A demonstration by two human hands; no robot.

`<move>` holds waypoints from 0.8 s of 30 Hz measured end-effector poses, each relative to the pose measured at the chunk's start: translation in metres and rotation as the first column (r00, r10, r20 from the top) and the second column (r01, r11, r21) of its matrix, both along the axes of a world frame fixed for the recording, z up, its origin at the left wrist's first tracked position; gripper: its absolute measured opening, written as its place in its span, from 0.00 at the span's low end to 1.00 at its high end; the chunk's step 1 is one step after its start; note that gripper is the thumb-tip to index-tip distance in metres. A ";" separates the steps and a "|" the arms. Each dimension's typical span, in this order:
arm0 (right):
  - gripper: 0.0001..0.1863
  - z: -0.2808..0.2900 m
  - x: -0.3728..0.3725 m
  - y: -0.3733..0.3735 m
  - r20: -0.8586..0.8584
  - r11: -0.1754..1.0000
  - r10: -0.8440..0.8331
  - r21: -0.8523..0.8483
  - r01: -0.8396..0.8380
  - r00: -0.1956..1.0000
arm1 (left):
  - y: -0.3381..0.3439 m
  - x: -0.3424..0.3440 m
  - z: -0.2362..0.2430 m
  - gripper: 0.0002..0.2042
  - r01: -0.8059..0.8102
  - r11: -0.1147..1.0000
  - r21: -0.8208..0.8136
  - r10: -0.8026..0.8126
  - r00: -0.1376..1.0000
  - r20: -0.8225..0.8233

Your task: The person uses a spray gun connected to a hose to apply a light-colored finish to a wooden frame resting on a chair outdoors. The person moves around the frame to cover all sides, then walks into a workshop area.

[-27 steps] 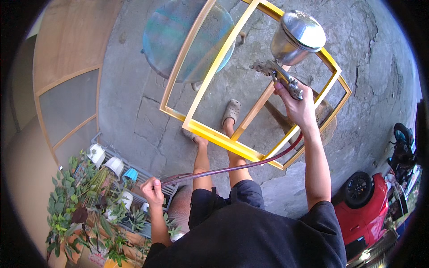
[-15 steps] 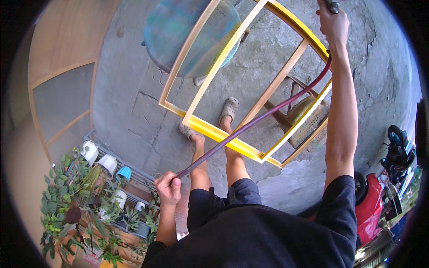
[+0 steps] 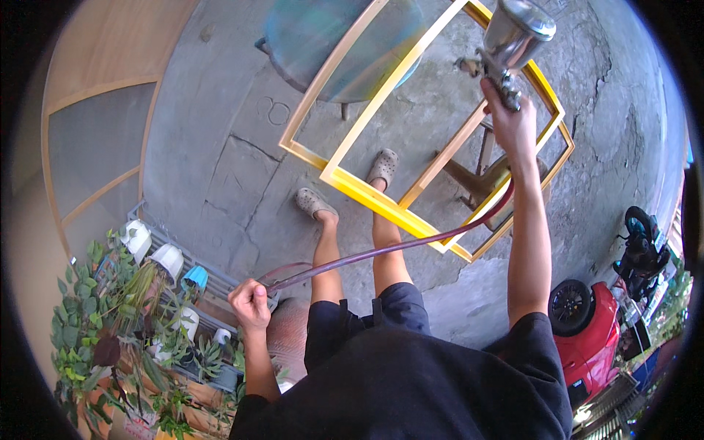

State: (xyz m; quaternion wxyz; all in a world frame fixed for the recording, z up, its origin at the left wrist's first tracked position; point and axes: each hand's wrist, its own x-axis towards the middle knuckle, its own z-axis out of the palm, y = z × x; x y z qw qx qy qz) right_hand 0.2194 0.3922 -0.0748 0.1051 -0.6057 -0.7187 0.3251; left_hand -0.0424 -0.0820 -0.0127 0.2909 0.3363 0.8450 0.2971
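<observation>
R hand [image 3: 512, 130] wrapped round grip of silver spray gun [image 3: 506, 55], seen against far R side of yellow-edged wooden frame [image 3: 381, 210]. L hand [image 3: 251, 304], lower L, fist curled tight round dark red hose [image 3: 367, 258] running twd R wrist. Frame's above grey floor [image 3: 191, 147], partly overlapping round blue-green table [image 3: 301, 44].

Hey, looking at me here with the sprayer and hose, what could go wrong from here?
The hose, gripped in your left hand, crosses the yellow frame in this view; it might rub and mark it.

The spray gun in your right hand carries a metal cup on top; tipping it too far could leak any contents.

Your right leg looks close to the frame, so a step might knock it.
</observation>
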 end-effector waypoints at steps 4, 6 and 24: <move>0.18 0.018 -0.015 -0.082 -0.074 0.998 0.007 -0.056 -0.011 0.997 | -0.029 -0.025 0.009 0.26 0.068 0.998 0.014 -0.067 0.996 -0.060; 0.16 0.022 -0.020 -0.121 -0.095 0.995 0.010 -0.100 -0.020 0.995 | -0.045 -0.036 0.015 0.26 0.061 0.998 0.033 -0.058 0.994 -0.093; 0.14 0.009 -0.045 -0.349 -0.177 0.928 0.186 -0.291 -0.232 0.966 | -0.139 -0.121 0.017 0.26 0.228 0.972 0.051 -0.214 0.958 -0.189</move>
